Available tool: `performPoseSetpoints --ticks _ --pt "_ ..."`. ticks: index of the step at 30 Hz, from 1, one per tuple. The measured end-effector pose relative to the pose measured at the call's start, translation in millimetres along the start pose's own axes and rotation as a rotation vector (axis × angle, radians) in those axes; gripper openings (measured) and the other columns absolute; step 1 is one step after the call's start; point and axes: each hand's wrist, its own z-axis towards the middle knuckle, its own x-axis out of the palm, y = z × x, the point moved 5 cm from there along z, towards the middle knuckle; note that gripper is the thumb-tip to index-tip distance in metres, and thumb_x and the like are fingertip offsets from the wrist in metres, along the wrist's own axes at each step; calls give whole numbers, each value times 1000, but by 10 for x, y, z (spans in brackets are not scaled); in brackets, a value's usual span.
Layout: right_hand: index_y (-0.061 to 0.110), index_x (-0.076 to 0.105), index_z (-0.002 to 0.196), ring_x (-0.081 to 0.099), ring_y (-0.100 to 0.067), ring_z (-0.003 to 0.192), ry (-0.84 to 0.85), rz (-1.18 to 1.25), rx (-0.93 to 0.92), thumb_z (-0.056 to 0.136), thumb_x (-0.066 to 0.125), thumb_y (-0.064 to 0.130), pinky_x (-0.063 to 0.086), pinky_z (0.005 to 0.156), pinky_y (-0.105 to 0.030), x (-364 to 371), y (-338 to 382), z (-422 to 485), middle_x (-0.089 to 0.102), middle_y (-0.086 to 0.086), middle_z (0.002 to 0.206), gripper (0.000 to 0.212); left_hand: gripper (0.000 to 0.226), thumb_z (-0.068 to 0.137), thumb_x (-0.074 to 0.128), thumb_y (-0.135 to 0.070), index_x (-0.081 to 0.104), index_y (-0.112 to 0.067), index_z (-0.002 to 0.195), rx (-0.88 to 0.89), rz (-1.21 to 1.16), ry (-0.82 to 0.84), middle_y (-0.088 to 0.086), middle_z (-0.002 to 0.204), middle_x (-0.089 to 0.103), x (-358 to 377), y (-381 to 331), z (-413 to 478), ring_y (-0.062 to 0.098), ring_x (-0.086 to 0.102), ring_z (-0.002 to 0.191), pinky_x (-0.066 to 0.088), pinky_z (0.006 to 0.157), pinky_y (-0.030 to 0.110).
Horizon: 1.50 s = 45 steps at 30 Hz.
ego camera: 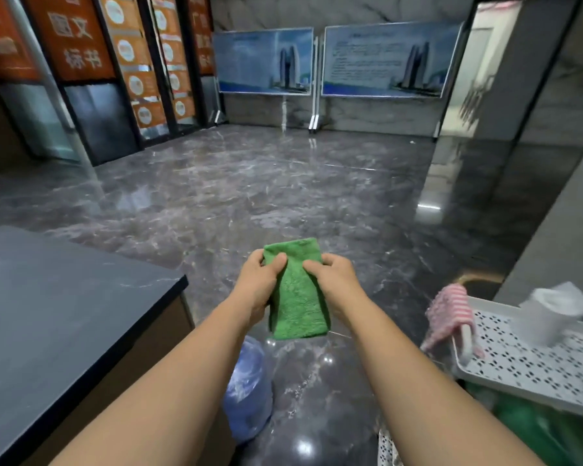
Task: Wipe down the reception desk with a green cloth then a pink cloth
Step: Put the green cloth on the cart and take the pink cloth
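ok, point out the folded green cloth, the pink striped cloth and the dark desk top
folded green cloth (298, 304): head view, lower half of its face.
pink striped cloth (450, 311): head view, middle of the draped part.
dark desk top (64, 314): head view, bare middle of the surface.

A fuzzy, matt green cloth is gripped between both hands, above a glossy veined stone floor, with a smooth dark matt desk top to their left and a perforated white plastic tray bearing a knobbly pink cloth to their right.
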Motion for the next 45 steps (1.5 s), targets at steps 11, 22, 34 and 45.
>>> performPoseSetpoints --ticks 11,22,34,45 --pt "11 61 112 61 -29 103 -552 -256 144 90 61 20 44 84 -31 -1570 -661 -494 66 -9 112 24 18 88 68 -12 66 2 99 -312 375 437 14 89 72 1347 1041 -324 23 69 72 58 65 31" --pt "12 63 100 60 -28 94 -688 -312 324 91 59 18 39 72 -27 -3222 -1213 -891 67 -12 107 12 58 82 51 -4 29 -38 124 142 717 695 5 125 52 3014 1449 -887 21 57 103 46 92 29" --pt "5 54 127 57 -34 114 -515 -376 409 90 55 10 47 94 -35 -3959 -1676 -520 59 -16 127 38 34 88 57 0 63 -15 119 100 843 482 8 122 60 3632 2049 -791 20 64 92 54 80 28" --pt "23 68 116 36 -21 130 -248 -1098 98 99 44 33 34 105 -36 -3892 -1773 -457 48 0 141 31 28 94 44 -17 66 -5 105 315 1349 680 11 129 53 3729 2155 -823 30 49 117 42 99 42"
